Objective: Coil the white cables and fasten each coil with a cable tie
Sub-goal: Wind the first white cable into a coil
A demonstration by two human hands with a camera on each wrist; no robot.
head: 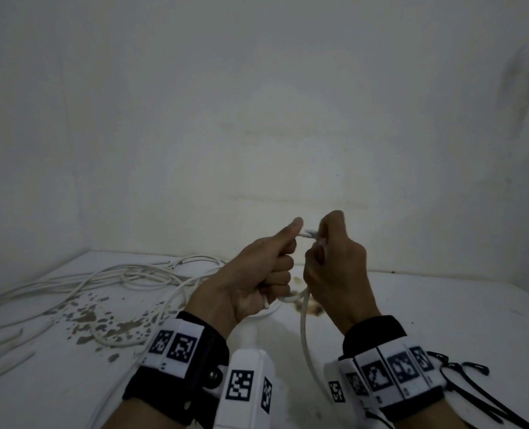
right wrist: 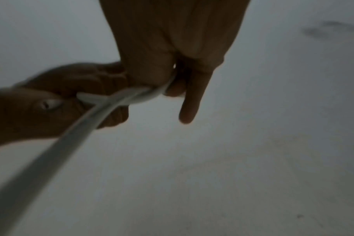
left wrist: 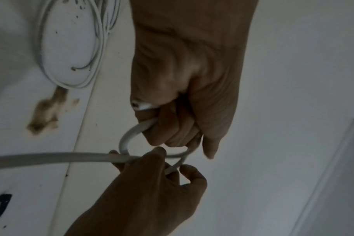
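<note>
Both hands are raised above the table's far edge, working one white cable [head: 304, 332]. My left hand [head: 277, 270] is a fist round a small loop of it, thumb stretched forward, and the cable's cut end [left wrist: 139, 104] pokes out under the little finger. My right hand [head: 320, 243] pinches the same loop [left wrist: 126, 138] right beside the left thumb. From there the cable's long run [right wrist: 51, 156] hangs down toward me. Black cable ties [head: 461, 371] lie on the table by my right wrist.
More loose white cables [head: 117, 278] sprawl across the left part of the white table [head: 442, 320], and a looped bundle of cables [left wrist: 71, 47] lies below my left hand. Brown stains [head: 102, 323] spot the surface. Walls close off the back and sides.
</note>
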